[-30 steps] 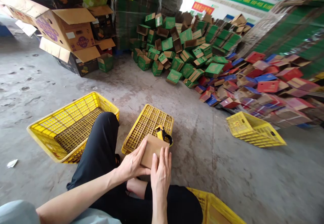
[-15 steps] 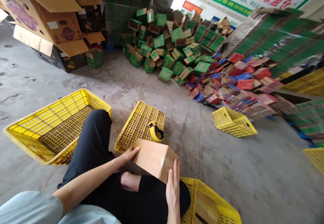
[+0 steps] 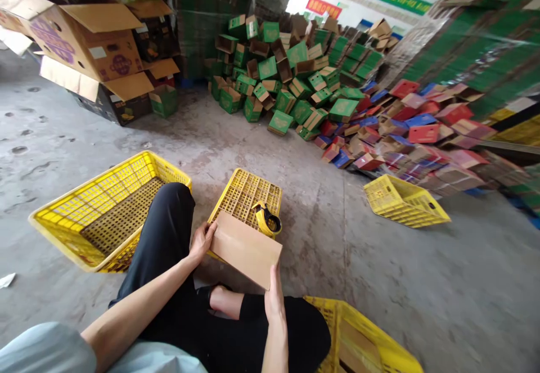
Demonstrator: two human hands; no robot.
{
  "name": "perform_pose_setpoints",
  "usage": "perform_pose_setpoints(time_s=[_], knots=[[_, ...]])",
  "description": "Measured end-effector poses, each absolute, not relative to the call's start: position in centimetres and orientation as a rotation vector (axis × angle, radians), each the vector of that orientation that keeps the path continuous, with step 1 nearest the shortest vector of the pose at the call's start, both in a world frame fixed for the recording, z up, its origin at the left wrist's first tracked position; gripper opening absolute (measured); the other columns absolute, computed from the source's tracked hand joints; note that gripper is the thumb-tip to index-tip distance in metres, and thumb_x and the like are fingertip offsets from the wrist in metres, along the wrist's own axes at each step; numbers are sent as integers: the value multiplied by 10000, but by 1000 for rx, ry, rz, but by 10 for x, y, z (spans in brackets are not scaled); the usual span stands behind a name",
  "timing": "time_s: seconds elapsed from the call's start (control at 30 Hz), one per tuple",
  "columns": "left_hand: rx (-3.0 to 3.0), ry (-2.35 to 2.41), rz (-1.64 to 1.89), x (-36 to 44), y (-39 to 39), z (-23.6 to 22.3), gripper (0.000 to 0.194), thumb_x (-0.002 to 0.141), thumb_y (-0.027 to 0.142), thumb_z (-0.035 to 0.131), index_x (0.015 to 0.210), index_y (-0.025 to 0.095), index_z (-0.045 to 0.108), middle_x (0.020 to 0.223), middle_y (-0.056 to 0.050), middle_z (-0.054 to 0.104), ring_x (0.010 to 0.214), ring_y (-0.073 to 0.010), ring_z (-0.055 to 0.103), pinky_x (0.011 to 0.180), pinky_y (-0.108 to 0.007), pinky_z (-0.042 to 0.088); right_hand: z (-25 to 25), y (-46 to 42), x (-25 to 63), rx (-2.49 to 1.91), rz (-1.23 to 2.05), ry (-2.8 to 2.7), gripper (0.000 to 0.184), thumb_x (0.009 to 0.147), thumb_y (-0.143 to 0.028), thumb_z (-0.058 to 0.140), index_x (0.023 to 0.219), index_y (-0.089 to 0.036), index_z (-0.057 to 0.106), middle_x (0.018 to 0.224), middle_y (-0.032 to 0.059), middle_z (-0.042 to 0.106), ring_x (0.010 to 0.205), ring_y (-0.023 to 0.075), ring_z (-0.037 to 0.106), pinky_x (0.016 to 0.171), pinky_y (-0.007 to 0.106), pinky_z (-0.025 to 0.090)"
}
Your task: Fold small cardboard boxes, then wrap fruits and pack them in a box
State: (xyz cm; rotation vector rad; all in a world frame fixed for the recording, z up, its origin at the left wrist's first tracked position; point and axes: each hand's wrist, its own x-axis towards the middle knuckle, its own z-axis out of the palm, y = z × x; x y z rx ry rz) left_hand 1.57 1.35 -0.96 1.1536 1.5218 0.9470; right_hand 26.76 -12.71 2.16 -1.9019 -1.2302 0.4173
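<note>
Between my two hands is a plain brown cardboard box (image 3: 245, 249), its long flat face turned up toward me. My left hand (image 3: 203, 240) grips its left end, thumb along the edge. At the right end my right hand (image 3: 274, 294) is closed against the side, most of its fingers hidden behind the box. Just beyond the box lies a yellow and black tape dispenser (image 3: 267, 219), resting on an upturned yellow plastic crate (image 3: 240, 186). The box covers the near part of that crate.
A yellow crate (image 3: 54, 215) stands to my left, and another (image 3: 379, 339) with cardboard inside is beside my right knee. Farther right sits a tilted yellow crate (image 3: 405, 201). Piles of green boxes (image 3: 280, 121) and red and blue boxes (image 3: 424, 134) spread behind, with large cartons (image 3: 101, 46) at left.
The box was turned from its small end to its long side, then tipped so one broad face shows. Both hands shifted to its opposite ends. The dispenser stayed on the crate.
</note>
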Motion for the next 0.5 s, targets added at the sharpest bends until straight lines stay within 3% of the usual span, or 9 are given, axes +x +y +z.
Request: perform_pose_setpoints(time_s=[0.1,0.27,0.4,0.5], knots=[[1189,1548,959,13,15,-11,521,917,662,483,954,177,670,945,-118,744,944,-331,693,866,-430,522,7,-107,267,-1962,598,-1070,751,1036,-644,320,1533,-108,493,1423,178,649,1245,267,672,946,377,575],[1246,1509,942,16,18,-11,524,957,585,484,1203,172,691,1187,-141,757,1142,-342,692,1007,-462,517,-16,-87,269,-2086,510,-975,853,1000,-711,270,1504,-72,525,1381,214,667,1251,323,661,1017,432,533],[1396,1473,946,20,14,-14,583,1034,512,385,1456,152,563,1483,-152,609,1392,-309,559,1167,-455,431,-21,-84,264,-2112,426,-1006,1025,947,-811,197,1498,0,497,1394,289,628,1251,370,652,1033,470,519],[1594,1489,913,24,7,-22,633,1056,500,356,1585,155,402,1614,-144,461,1504,-281,427,1228,-466,373,-14,-89,256,-2128,229,-1177,997,985,-757,143,1516,24,459,1488,312,536,1374,382,554,1120,519,451]])
